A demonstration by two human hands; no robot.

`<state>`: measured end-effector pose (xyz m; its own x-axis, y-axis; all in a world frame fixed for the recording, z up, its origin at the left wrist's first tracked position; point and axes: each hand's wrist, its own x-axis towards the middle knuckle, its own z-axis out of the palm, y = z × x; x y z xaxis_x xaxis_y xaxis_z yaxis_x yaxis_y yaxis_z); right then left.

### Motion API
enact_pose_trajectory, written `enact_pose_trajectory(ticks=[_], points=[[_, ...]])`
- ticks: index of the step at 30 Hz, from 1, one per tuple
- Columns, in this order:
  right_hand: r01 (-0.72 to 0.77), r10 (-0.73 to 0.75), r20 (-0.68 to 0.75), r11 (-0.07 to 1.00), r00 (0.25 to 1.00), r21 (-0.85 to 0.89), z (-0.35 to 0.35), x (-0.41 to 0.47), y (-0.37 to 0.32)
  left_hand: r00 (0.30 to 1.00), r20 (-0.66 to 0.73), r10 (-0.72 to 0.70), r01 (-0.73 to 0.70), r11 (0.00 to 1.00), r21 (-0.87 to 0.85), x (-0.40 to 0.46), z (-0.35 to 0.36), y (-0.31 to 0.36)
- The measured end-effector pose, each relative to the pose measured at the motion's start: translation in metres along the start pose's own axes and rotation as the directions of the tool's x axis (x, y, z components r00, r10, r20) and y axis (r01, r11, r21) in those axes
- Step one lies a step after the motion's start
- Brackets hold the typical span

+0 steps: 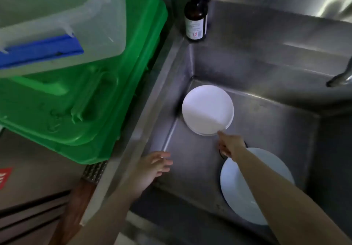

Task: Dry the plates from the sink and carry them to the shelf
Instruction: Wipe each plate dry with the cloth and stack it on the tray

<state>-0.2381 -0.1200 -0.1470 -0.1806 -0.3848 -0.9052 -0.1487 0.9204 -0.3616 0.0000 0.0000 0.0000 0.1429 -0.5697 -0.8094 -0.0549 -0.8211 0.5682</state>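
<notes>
Stainless steel fills most of the view: a deep sink (266, 122) sunk into a steel worktop (133, 122), dimly lit. Nearest the camera, two bare forearms reach down into the basin. Under the right forearm a large white plate (245, 193) lies on the sink floor near the front wall, partly hidden by the arm and covering part of a dark drain.

Low at the sink's left edge, the left hand (152, 165) hangs relaxed with its fingers loosely spread, holding nothing. Farther in, the right hand (229, 144) stretches a finger forward so that the tip touches the near rim of a stack of white plates (207, 109); the remaining fingers are curled under, and nothing is gripped. That stack sits on the sink floor toward the far left corner, with the edges of lower plates showing beneath the top one.

To the left, on the worktop, a green plastic crate (91, 96) rests upside down, and a clear plastic tub (62, 12) with a blue part sits on top of it. On the far ledge a brown pump bottle (196, 18) stands upright. At the right edge a metal tap spout (339, 78) pokes into view.
</notes>
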Motion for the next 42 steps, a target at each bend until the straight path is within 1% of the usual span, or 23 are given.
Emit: enact_pose_trajectory(ticks=[1, 2, 3, 5, 9, 14, 18, 23, 28, 33, 39, 42], points=[[-0.001, 0.000, -0.015, 0.999, 1.000, -0.050, 0.002, 0.004, -0.004, 1.000, -0.005, -0.001, 0.001, 1.000, 0.010, 0.003, 0.001, -0.002], [-0.013, 0.009, -0.063, 0.998, 0.998, -0.064, 0.003, 0.007, -0.007, 1.000, -0.021, -0.018, 0.018, 1.000, 0.025, 0.005, 0.001, -0.001], [-0.011, 0.006, -0.080, 0.998, 0.997, -0.061, 0.003, 0.011, -0.007, 1.000, -0.022, -0.019, 0.020, 0.999, 0.029, 0.007, 0.002, -0.003], [0.001, -0.001, -0.085, 1.000, 0.996, 0.006, 0.007, 0.015, -0.010, 0.999, -0.031, -0.031, 0.032, 0.999, 0.034, 0.010, 0.004, -0.007], [0.049, -0.036, -0.149, 0.995, 0.988, 0.083, 0.013, 0.025, -0.014, 0.998, -0.028, -0.048, 0.049, 0.997, 0.063, 0.012, 0.004, -0.015], [0.066, -0.050, -0.185, 0.994, 0.982, 0.083, 0.018, 0.036, -0.013, 0.997, -0.026, -0.073, 0.075, 0.993, 0.094, 0.013, 0.000, -0.026], [0.057, -0.025, -0.206, 0.987, 0.978, 0.148, 0.023, 0.040, -0.010, 0.996, -0.026, -0.088, 0.090, 0.991, 0.095, 0.012, -0.002, -0.032], [0.073, -0.046, -0.245, 0.992, 0.969, 0.105, 0.023, 0.044, -0.008, 0.995, -0.030, -0.093, 0.095, 0.991, 0.090, 0.014, -0.006, -0.034], [0.099, -0.083, -0.247, 0.994, 0.966, 0.054, 0.017, 0.045, -0.006, 0.996, -0.014, -0.086, 0.087, 0.994, 0.063, 0.015, -0.008, -0.031], [0.081, -0.064, -0.235, 0.995, 0.970, 0.061, 0.013, 0.045, -0.010, 0.996, 0.004, -0.090, 0.090, 0.994, 0.064, 0.015, -0.006, -0.032], [0.007, 0.013, -0.123, 0.987, 0.992, 0.158, 0.012, 0.043, -0.015, 0.995, 0.022, -0.095, 0.092, 0.991, 0.101, 0.012, -0.007, -0.036], [-0.003, 0.014, -0.069, 0.988, 0.998, 0.154, 0.011, 0.038, -0.012, 0.995, 0.017, -0.098, 0.096, 0.990, 0.103, 0.009, -0.009, -0.038]])
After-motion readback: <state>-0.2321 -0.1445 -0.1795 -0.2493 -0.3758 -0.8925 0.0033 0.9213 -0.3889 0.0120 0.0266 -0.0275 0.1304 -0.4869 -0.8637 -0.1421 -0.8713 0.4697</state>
